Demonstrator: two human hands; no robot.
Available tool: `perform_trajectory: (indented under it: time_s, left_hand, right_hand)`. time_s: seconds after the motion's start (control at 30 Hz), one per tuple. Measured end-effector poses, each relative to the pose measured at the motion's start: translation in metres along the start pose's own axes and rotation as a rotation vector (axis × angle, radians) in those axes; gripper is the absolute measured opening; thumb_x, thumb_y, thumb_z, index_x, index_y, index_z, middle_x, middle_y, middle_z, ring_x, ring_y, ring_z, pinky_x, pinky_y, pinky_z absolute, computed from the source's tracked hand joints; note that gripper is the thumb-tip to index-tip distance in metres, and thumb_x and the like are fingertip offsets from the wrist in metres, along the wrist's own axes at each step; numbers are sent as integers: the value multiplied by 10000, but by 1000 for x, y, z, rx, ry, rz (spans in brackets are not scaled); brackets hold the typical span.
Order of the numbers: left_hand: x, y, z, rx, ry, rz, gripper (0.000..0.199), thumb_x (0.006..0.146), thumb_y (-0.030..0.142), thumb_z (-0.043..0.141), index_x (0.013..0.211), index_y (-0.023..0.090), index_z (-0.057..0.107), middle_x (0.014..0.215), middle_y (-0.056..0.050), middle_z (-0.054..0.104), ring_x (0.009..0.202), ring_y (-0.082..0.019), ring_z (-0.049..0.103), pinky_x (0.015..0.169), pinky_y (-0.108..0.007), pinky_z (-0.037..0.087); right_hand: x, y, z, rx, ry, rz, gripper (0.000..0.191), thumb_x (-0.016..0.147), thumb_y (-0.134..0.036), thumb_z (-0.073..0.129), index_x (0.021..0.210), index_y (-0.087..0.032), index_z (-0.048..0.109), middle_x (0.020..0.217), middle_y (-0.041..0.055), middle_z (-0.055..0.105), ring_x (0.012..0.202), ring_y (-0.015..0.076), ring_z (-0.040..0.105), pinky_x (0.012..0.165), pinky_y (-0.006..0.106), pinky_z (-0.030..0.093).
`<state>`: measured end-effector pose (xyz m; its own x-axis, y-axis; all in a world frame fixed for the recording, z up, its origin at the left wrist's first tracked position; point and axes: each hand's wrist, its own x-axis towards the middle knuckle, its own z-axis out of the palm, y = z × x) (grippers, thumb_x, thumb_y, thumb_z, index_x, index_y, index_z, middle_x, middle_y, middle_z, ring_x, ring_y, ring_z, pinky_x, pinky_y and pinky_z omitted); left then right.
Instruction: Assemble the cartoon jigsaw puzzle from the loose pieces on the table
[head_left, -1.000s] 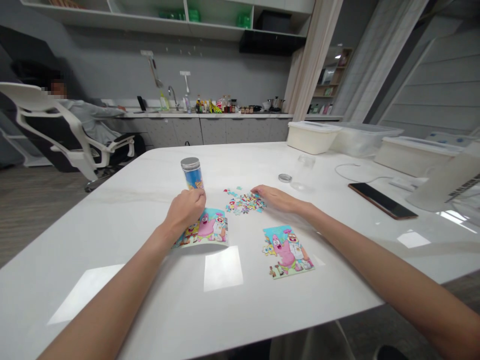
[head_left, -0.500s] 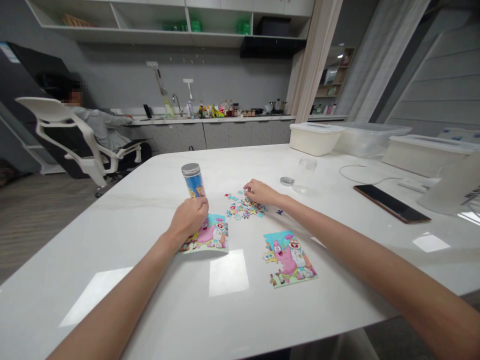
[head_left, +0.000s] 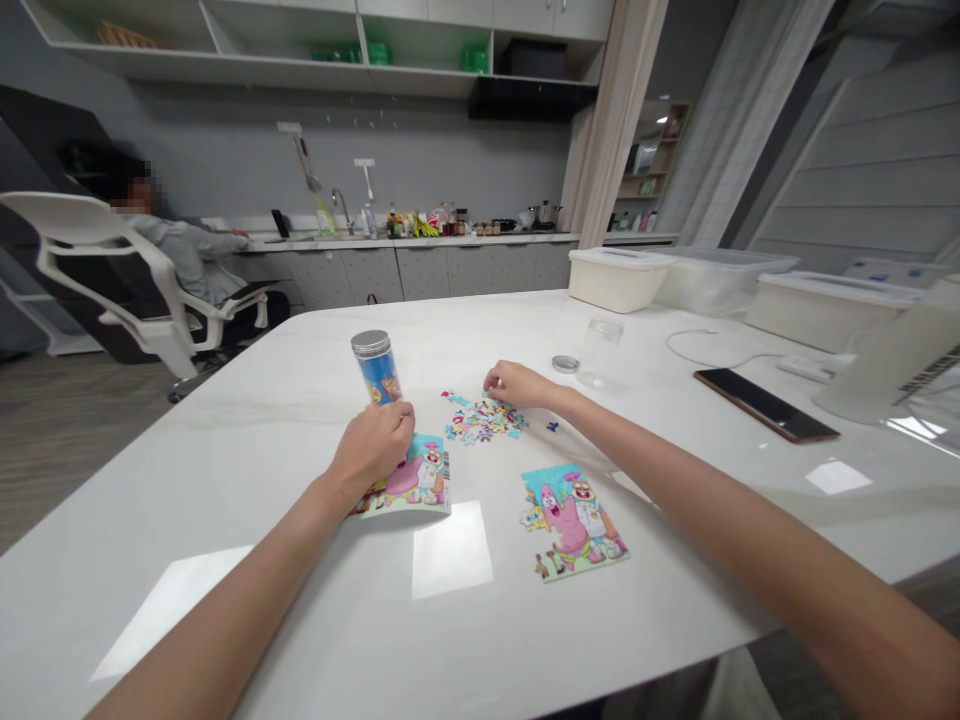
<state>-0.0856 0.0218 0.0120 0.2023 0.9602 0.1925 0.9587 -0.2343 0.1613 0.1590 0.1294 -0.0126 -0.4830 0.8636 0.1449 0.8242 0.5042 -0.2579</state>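
Note:
My left hand (head_left: 375, 440) is closed over the upper left part of a cartoon picture sheet (head_left: 424, 480), whose lower edge curves up from the table. Just behind that hand stands a blue cartoon tube (head_left: 381, 377) with a silver lid. My right hand (head_left: 516, 385) reaches over the far side of a heap of loose jigsaw pieces (head_left: 480, 422), thumb and fingertips pinched together. A small piece seems to be at those fingertips, partly hidden. Nearer to me lies a partly assembled jigsaw puzzle (head_left: 576, 520) with a ragged left edge, showing a pink starfish character.
One dark jigsaw piece (head_left: 553, 427) lies apart, by my right forearm. Farther back are a clear jar (head_left: 600, 355) and a silver lid (head_left: 565, 364). A phone (head_left: 765, 404) and storage boxes (head_left: 619, 280) are on the right. A person (head_left: 191, 255) sits at the far left.
My right hand's fingers have drawn closer together into a pinch over the heap. My left hand stays on the sheet. The whole view has shifted slightly.

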Motion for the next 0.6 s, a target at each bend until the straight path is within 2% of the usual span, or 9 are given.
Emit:
perform_trajectory:
  time_s: [0.33, 0.47, 0.6]
  left_hand:
    - [1, 2, 0, 35, -20, 21, 278, 808, 186, 323, 651, 224, 549, 738, -77, 693, 725, -255, 617, 588, -315, 339]
    - [-1, 6, 0, 23, -32, 45, 274, 806, 184, 335, 626, 226, 537, 717, -66, 685, 706, -235, 610, 588, -309, 334]
    - [-2, 8, 3, -9, -33, 43, 269, 807, 179, 358, 631, 220, 557, 712, -64, 682, 719, -232, 605, 598, -308, 331]
  right_hand:
    - [-47, 49, -7, 43, 89, 65, 300, 817, -27, 521, 965, -157, 747, 943, 86, 683, 810, 162, 623, 780, 263, 450]
    - [-58, 51, -9, 87, 100, 55, 278, 802, -9, 528, 881, -171, 741, 888, 61, 676, 796, 159, 619, 771, 263, 459]
    - [-61, 39, -7, 103, 125, -20, 294, 815, -5, 515, 940, -171, 722, 996, 85, 652, 875, 176, 623, 856, 308, 471]
